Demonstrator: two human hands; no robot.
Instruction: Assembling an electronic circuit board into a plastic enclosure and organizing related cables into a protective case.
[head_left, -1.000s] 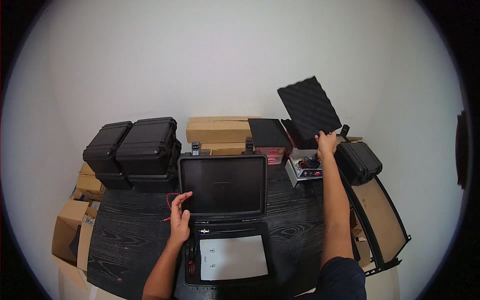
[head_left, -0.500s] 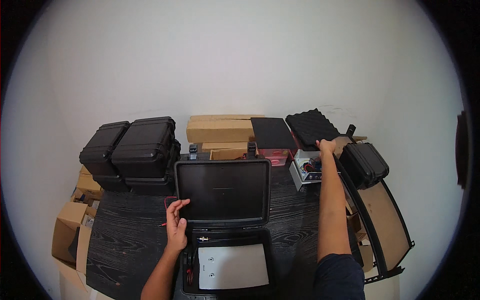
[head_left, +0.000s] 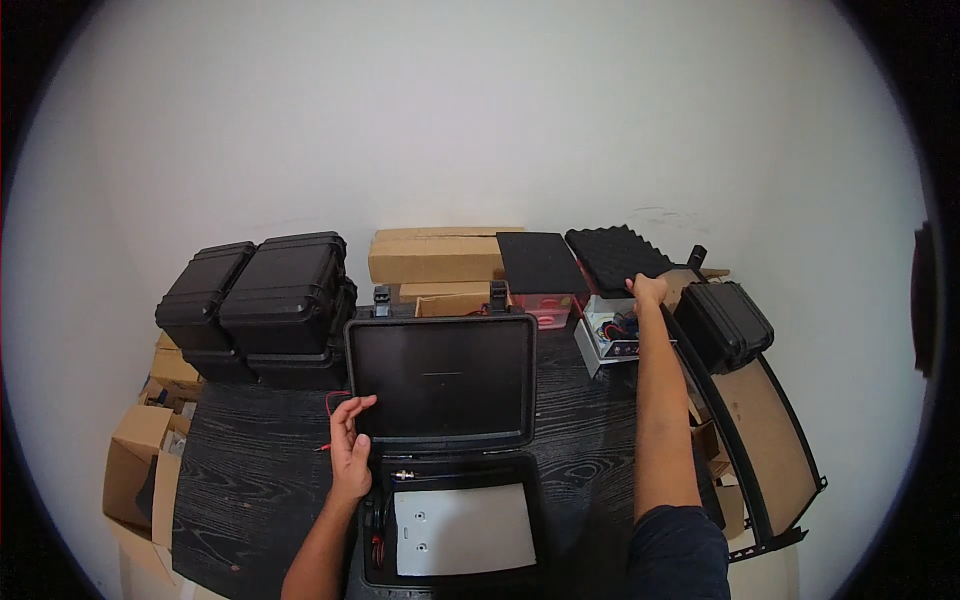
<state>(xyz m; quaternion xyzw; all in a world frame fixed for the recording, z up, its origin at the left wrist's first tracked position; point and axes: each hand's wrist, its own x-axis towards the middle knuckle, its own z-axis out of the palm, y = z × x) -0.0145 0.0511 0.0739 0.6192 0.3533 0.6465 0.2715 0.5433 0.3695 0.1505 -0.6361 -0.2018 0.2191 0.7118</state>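
Note:
In front of me stands a black hard case with its lid (head_left: 440, 380) raised. A grey-white metal panel (head_left: 465, 530) fills most of its base, with red and black leads (head_left: 378, 550) and a small metal connector (head_left: 404, 475) beside it. My left hand (head_left: 351, 450) is at the lid's left edge, fingers slightly curled and thumb apart, holding nothing; whether it touches the lid I cannot tell. Out at the far right, my right hand (head_left: 650, 291) has its fingers closed at the near edge of a black wavy foam sheet (head_left: 615, 255). Its fingertips are partly hidden.
Stacked black cases (head_left: 285, 290) stand at the left back. Cardboard boxes (head_left: 435, 258), a flat black sheet (head_left: 540, 262) on a red-tinted box (head_left: 548, 312), and a white box of wires (head_left: 605, 335) line the back. A smaller black case (head_left: 725, 325) rests on a black-edged panel (head_left: 770, 430) at right.
The foam sheet has come down from a tilted position and lies flatter, my right hand still at its edge. My left hand stays almost in place.

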